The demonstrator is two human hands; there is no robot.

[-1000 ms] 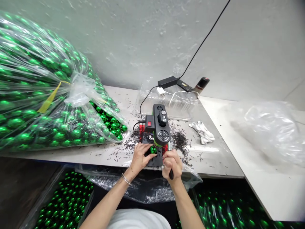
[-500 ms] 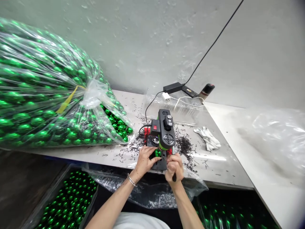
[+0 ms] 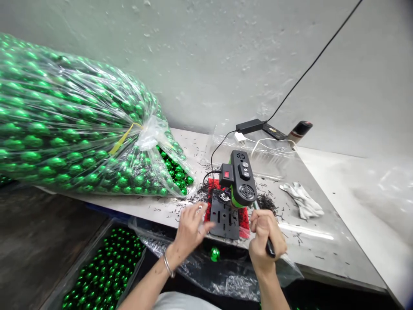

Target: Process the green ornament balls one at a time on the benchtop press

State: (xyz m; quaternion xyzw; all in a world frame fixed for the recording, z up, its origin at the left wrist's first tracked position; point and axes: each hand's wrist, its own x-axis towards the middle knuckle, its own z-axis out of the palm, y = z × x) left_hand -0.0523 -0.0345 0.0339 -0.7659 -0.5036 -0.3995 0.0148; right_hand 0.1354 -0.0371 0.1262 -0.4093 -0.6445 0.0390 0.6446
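Shiny green round ball sits just past the grey counter's front edge, above clear plastic sheeting. The left hand looks released, fingers spread; the right hand grasps a black-ended lever. I'd keep fingertips clear beneath the black-and-green press head; elbow room lies rightward.

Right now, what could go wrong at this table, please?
The loose green ball, in neither hand, could fall to the floor. The left hand, beside the black plate, might get pinched under the machine if the right hand works the black handle. Balls could spill where the big bag gapes.
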